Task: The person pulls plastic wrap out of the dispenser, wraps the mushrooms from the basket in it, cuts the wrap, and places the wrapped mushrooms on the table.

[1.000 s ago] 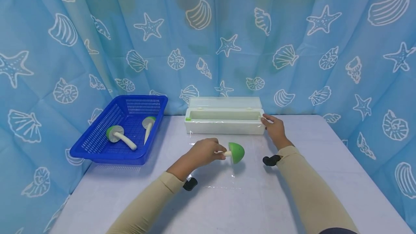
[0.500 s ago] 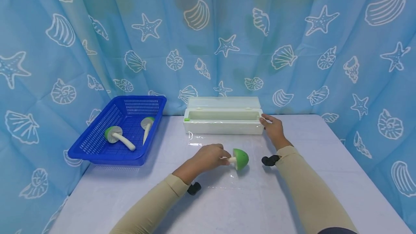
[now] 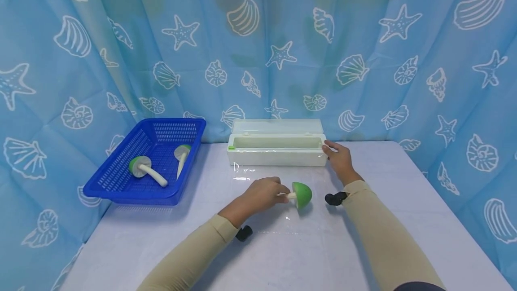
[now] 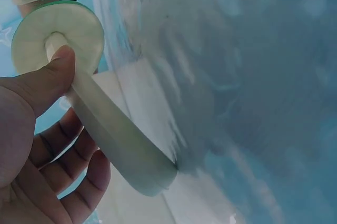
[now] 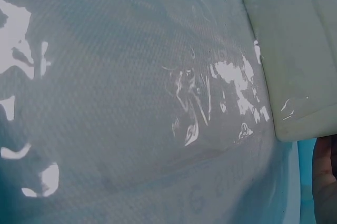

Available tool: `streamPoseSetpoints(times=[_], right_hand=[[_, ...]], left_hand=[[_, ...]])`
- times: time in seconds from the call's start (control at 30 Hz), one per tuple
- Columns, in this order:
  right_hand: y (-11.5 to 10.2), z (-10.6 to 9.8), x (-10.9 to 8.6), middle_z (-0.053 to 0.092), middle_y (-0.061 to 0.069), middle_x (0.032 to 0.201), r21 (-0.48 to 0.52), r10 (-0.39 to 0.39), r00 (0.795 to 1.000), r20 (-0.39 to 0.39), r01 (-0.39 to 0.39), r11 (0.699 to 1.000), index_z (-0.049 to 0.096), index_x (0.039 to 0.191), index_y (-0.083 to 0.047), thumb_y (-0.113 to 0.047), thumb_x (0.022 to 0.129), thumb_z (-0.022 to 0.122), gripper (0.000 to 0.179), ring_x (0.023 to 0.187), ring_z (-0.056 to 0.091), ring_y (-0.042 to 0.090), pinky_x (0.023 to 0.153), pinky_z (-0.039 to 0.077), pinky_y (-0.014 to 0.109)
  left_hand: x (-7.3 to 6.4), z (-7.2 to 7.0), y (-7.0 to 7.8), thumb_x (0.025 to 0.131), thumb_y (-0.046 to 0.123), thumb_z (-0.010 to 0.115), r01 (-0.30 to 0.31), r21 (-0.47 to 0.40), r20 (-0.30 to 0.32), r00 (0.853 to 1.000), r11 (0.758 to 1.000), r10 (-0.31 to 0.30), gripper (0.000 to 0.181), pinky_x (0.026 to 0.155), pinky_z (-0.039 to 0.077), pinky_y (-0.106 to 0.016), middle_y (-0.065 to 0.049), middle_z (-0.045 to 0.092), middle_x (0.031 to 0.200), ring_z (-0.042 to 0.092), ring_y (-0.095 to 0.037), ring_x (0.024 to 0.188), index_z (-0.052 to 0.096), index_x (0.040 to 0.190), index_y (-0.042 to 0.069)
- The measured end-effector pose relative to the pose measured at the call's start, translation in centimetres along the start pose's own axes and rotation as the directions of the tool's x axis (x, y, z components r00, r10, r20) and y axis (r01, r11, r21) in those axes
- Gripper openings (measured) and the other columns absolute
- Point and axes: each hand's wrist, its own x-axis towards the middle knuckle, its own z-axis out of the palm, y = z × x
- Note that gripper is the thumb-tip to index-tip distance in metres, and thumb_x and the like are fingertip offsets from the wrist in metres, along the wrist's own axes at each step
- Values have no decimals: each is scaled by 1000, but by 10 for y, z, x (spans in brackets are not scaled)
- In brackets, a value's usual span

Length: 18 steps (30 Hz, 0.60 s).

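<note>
My left hand (image 3: 262,196) pinches the white stem of a toy mushroom (image 3: 303,195) low over the middle of the table. Its green domed cap points right. From the left wrist view, the thumb (image 4: 63,66) presses the mushroom's stem (image 4: 121,132) just below the pale underside of the cap. At the back, a long white box (image 3: 278,158) stands with its lid (image 3: 278,125) raised, and its inside looks bare. The right hand (image 3: 340,160) grips the box's right end, thumb in front. In the right wrist view, only some fingers (image 5: 324,176) show beside the box.
A blue plastic basket (image 3: 145,199) stands at the left, holding a toy mushroom (image 3: 147,169) and another mushroom (image 3: 182,158). Glossy clear film covers the white table (image 3: 307,255). A blue shell-patterned curtain (image 3: 258,35) hangs behind and at both sides.
My left hand has carried the mushroom to the right, slightly nearer me and lower toward the table. The right hand keeps its grip on the box's end.
</note>
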Motion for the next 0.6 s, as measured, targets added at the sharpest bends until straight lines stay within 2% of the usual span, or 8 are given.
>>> streamPoseSetpoints(times=[0.23,0.43,0.6], right_hand=[[-1,2,2,42,15,147,13,16,1000,-1,-16,1000,48,142,-3,-26,100,57,49,133,40,29,102,40,43],[-1,2,1,42,16,147,28,2,1000,6,-3,1000,47,142,-1,-25,100,57,49,133,40,29,102,40,42],[-3,-1,1,43,16,147,-9,12,1000,17,-12,1000,47,142,-2,-24,101,55,48,131,43,30,102,41,41]], left_hand=[[1,6,0,87,37,73,-15,36,-11,1000,999,15,23,52,38,-21,12,55,79,46,-4,65,75,107,26],[-1,1,1,91,36,68,6,72,-22,1000,997,-5,23,53,40,-23,10,57,81,49,-5,66,74,109,24],[-1,-3,-2,92,31,67,35,50,0,999,998,-35,20,53,41,-23,10,56,81,49,-6,67,74,109,23]])
